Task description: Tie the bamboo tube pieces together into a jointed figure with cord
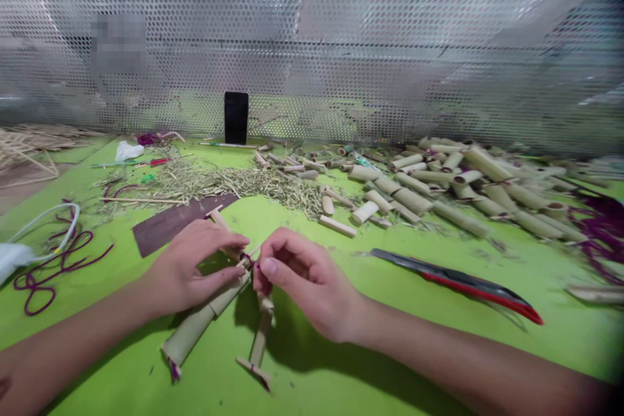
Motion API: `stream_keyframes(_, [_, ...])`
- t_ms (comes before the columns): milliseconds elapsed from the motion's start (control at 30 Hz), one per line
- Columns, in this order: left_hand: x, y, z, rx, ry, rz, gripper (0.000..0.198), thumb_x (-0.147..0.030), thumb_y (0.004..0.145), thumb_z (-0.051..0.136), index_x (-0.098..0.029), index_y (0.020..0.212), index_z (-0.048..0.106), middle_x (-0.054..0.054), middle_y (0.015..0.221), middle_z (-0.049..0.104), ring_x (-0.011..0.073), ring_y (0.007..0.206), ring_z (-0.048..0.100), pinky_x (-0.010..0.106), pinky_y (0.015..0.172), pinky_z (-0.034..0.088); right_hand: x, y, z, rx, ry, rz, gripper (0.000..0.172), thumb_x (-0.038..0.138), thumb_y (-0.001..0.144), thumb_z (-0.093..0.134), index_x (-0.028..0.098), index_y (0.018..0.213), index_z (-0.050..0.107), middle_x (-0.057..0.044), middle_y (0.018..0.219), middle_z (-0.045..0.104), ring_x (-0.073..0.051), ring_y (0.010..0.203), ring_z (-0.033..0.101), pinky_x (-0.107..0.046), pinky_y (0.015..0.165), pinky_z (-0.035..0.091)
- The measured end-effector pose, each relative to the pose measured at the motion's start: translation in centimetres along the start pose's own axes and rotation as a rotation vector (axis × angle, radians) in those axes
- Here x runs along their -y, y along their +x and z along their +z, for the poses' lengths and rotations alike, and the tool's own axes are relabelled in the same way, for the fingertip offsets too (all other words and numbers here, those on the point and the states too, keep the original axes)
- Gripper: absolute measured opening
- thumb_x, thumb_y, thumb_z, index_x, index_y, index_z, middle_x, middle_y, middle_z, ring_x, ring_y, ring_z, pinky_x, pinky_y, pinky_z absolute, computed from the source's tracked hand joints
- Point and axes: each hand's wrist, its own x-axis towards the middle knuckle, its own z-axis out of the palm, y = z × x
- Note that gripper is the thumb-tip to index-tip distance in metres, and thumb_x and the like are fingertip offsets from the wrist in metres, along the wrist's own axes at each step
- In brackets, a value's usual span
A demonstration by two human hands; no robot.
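Note:
Low over the green tabletop, my left hand point(188, 266) has its thumb and fingers closed around the upper end of a figure made of bamboo tubes point(205, 322). Bits of purple cord poke out of the thick tube's lower end. My right hand point(307, 279) pinches at a short purple cord point(252, 262) where the pieces join. A thinner jointed bamboo limb point(260, 338) hangs below my right hand, with a small crosspiece point(253, 369) at its end. Another stick with a crosspiece point(214, 211) sticks out beyond my left hand. My fingers partly hide the joint.
A utility knife point(453, 279) with its blade out lies right of my right hand. Cut bamboo tubes point(468, 182) pile up at the back right, shavings point(234, 185) in the middle. Brown sandpaper-like sheet point(180, 221), purple cord point(63, 266), upright phone point(236, 118) and perforated metal screen point(312, 45) stand around.

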Motion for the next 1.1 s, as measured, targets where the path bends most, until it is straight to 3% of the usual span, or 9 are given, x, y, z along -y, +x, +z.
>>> stream_keyframes(133, [0.0,0.3,0.2,0.128,-0.057,-0.021,0.045,-0.032,0.095,0.069,-0.023,0.138,0.057,0.005,0.112,0.077,0.0213,0.102,0.07,0.037,0.092,0.053,0.2,0.1,0.2,0.004,0.02,0.018,0.025,0.041,0.097,0.068,0.018,0.091,0.06,0.0,0.079,0.064,-0.013,0.071,0.062,-0.028,0.067,0.054])
stream_keyframes(267, [-0.1,0.7,0.6,0.222,-0.101,-0.046,0.04,-0.032,0.095,0.068,-0.023,0.133,0.061,0.005,0.111,0.076,0.023,0.101,0.068,0.04,0.092,0.051,0.4,0.1,0.2,-0.012,0.03,0.034,0.027,0.043,0.096,0.069,0.019,0.091,0.06,0.0,0.079,0.065,-0.013,0.072,0.064,-0.029,0.069,0.055])
stream_keyframes(467, [-0.3,0.6,-0.1,0.219,-0.12,-0.069,0.034,-0.032,0.091,0.07,-0.02,0.122,0.064,0.007,0.115,0.074,0.0234,0.105,0.066,0.039,0.095,0.05,0.6,0.4,-0.3,-0.054,0.02,0.032,0.028,0.044,0.094,0.072,0.019,0.09,0.061,0.0,0.078,0.067,-0.013,0.071,0.065,-0.03,0.069,0.057])
stream_keyframes(700, [-0.7,0.9,-0.7,0.144,-0.045,0.016,0.016,-0.021,0.088,0.068,-0.019,0.104,0.065,0.004,0.102,0.074,0.0193,0.094,0.064,0.035,0.09,0.047,1.0,0.9,-0.6,-0.087,0.032,0.041,0.029,0.045,0.092,0.074,0.02,0.088,0.062,0.001,0.077,0.068,-0.012,0.069,0.065,-0.029,0.069,0.058])
stream_keyframes(1100, [-1.3,0.8,-0.4,0.157,-0.06,-0.04,0.016,-0.022,0.082,0.068,-0.019,0.098,0.066,0.003,0.098,0.075,0.0215,0.093,0.064,0.039,0.089,0.047,2.3,0.7,-0.5,-0.056,-0.088,0.035,0.026,0.042,0.093,0.073,0.019,0.087,0.063,0.0,0.075,0.066,-0.014,0.068,0.064,-0.029,0.066,0.058])
